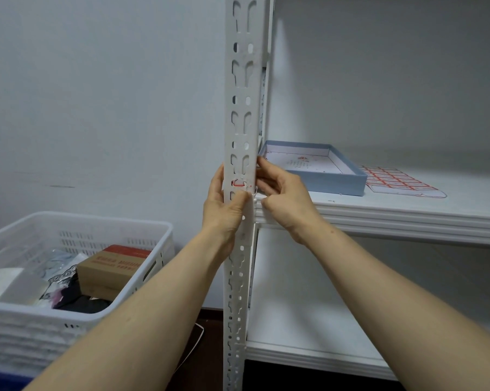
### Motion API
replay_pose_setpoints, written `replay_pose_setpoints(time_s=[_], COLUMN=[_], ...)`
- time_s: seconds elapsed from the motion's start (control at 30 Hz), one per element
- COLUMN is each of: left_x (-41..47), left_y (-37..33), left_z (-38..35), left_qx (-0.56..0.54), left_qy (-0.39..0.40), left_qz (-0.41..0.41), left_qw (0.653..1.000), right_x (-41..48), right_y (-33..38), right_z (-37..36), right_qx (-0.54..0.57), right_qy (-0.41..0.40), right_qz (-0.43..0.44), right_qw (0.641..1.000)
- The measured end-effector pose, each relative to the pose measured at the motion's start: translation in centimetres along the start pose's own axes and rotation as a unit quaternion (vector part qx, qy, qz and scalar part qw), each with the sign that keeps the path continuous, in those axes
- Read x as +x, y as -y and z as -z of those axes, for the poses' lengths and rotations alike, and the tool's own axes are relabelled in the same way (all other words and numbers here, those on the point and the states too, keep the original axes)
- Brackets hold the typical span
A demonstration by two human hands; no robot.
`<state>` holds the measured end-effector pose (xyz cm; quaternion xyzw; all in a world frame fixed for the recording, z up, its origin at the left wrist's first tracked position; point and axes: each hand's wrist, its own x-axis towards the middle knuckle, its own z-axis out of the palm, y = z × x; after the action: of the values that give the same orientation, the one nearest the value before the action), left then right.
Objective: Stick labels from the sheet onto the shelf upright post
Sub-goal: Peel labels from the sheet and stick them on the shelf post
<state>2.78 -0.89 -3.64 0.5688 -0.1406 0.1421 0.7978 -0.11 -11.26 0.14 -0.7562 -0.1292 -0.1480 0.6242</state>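
**Item: label (239,184) on post (242,80), being applied.**

Location: I see the label on the post's front face, just above shelf (407,215) level. The sheet (399,180) lies flat on that shelf, well apart from both hands.

Hands: my left hand (222,207) wraps the post, thumb pressed to the front face just under the label. My right hand (287,198) has its fingers (262,180) curled against the post's right edge. I cannot tell whether they pinch the label's end or only press it.

Risks, as I judge them:
- The label sits over punched slots, so parts of it have no backing and may pucker or tear under the thumb.
- It looks crumpled already (its red border reads broken), so it may set crooked or lift.
- The end turning round the corner may peel back off the edge.

Materials:
- Post: white painted metal angle, scuffed, with keyhole slots and round holes in pairs.
- Label: thin white paper, red outline.
- Sheet: a glossy grid of red-edged labels, its near edge curling.
- Shelf: white, with a ribbed front lip.
- Box (337,182): pale blue card, shallow, open.
- Basket (77,221): white slotted plastic, holding a brown carton (108,269).
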Motion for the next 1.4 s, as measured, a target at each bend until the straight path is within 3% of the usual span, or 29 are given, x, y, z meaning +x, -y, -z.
replay_pose_setpoints(time_s=[1.4], left_x=[-0.22], left_y=[-0.25], left_z=[-0.55], left_qx=[-0.025], left_qy=[-0.018], left_qz=[-0.003], left_qw=[1.000], right_x=[-0.51], right_y=[0.39], right_z=[-0.02], right_qx=[-0.006], right_qy=[0.003], right_qz=[-0.002], right_qw=[1.000])
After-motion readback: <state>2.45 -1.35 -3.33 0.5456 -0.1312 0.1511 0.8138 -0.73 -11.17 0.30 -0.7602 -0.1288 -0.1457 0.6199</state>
